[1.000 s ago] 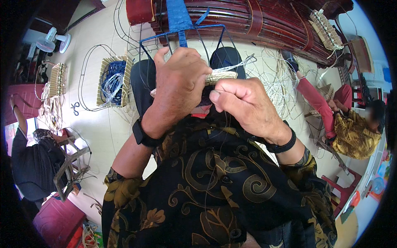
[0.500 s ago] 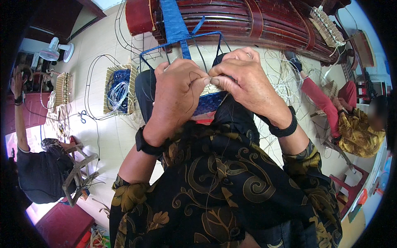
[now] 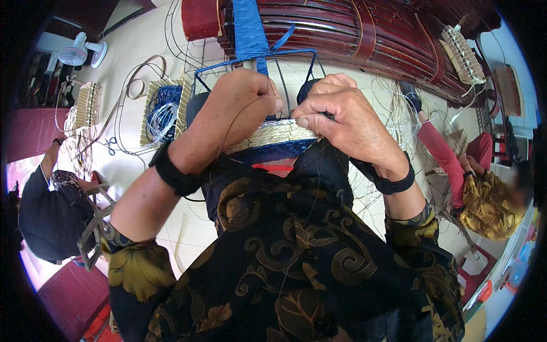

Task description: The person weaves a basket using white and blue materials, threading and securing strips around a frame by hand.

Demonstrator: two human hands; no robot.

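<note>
Both hands are sitting lower and closer together than a moment ago; the left hand [image 3: 242, 102] and right hand [image 3: 342, 117] are pinching shut on the woven straw-and-blue band [image 3: 273, 139] lying across the lap, under the blue wire frame [image 3: 256, 62]

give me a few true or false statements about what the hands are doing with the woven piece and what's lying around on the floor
1. Both hands grip the top edge of a woven piece of straw and blue bands. True: the left hand and right hand pinch the woven piece from either side.
2. A blue wire frame rises behind the hands. True: the blue wire frame stands just beyond the knuckles.
3. Each wrist is bare. False: a black wristband sits on the left wrist and another on the right.
4. A white fan stands on the floor at upper left. True: the white fan is there.
5. The person works alone. False: a person in dark clothes is at the left, and another at the right.
</note>
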